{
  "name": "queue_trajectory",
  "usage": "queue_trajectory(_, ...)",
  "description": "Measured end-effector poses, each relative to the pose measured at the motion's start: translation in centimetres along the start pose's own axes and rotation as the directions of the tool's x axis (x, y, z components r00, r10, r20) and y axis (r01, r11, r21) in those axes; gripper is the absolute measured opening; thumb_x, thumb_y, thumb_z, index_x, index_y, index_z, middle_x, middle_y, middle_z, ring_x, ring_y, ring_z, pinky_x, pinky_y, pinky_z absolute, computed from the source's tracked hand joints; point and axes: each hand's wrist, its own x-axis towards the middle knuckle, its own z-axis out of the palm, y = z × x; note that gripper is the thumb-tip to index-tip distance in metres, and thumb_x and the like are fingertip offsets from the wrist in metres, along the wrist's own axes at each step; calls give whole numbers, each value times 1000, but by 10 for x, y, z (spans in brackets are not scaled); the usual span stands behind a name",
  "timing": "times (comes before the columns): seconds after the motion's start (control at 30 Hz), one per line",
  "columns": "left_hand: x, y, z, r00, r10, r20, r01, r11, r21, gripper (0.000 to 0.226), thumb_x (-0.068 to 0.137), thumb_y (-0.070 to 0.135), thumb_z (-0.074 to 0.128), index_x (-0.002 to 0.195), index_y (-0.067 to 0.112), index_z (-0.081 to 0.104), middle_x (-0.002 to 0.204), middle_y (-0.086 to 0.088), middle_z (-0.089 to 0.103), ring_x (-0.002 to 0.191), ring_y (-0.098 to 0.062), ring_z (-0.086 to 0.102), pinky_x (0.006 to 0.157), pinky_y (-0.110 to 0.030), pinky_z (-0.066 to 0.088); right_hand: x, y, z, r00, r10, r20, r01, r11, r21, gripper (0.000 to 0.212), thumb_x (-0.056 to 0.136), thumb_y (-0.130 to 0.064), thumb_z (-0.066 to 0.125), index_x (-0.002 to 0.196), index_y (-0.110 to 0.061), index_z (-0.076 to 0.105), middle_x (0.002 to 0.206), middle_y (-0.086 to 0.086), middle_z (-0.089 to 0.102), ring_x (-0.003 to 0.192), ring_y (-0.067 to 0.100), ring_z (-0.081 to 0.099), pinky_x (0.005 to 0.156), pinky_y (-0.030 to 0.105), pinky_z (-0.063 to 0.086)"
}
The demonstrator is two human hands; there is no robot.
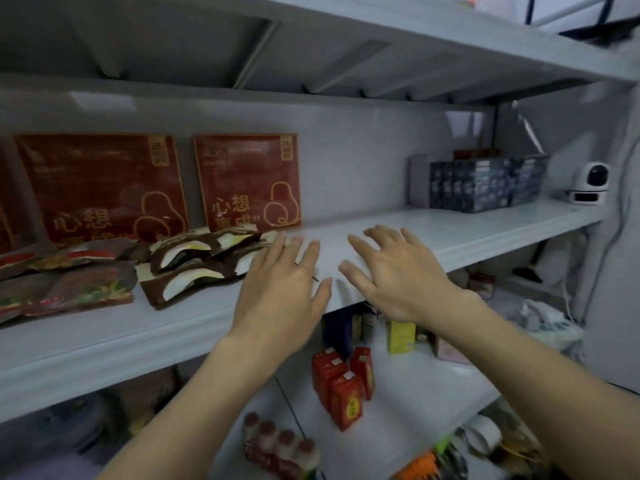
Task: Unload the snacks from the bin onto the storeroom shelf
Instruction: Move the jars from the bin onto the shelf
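Observation:
A pile of brown-and-white snack packets (204, 261) lies on the grey shelf (450, 230), left of centre. More dark red-and-green snack packets (69, 282) lie further left. My left hand (284, 289) hovers with straight fingers just right of the brown pile, its fingertips close to the packets. My right hand (394, 271) is spread flat over the bare shelf beside it and holds nothing. The bin is out of sight.
Two red flat packs (246, 181) lean on the back wall. Dark blue boxes (485, 185) and a small white camera (590, 183) stand at the shelf's right end. The lower shelf holds red cartons (343, 386), small bottles (280, 448) and a yellow box (401, 336).

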Motion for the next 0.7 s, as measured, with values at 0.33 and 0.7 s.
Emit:
queue_trajectory(0.33, -8, 112, 46, 972, 230, 47, -217, 958, -186, 59, 101, 43, 42, 152, 15, 33, 159, -10, 32, 149, -30, 22, 119, -44, 21, -107, 93, 8, 975, 215, 48, -205, 966, -154, 83, 90, -66, 7, 154, -19, 32, 152, 8, 41, 143, 25, 31, 116, 43, 22)
queue_trajectory(0.7, -46, 275, 114, 939, 334, 80, -289, 894, -343, 59, 91, 43, 36, 129, 6, 61, 134, -17, 60, 126, -36, 55, 103, -46, 45, -257, 215, 40, 885, 412, 217, -380, 908, -175, 68, 100, -60, 23, 154, -20, 28, 154, 8, 36, 143, 26, 31, 116, 42, 20)
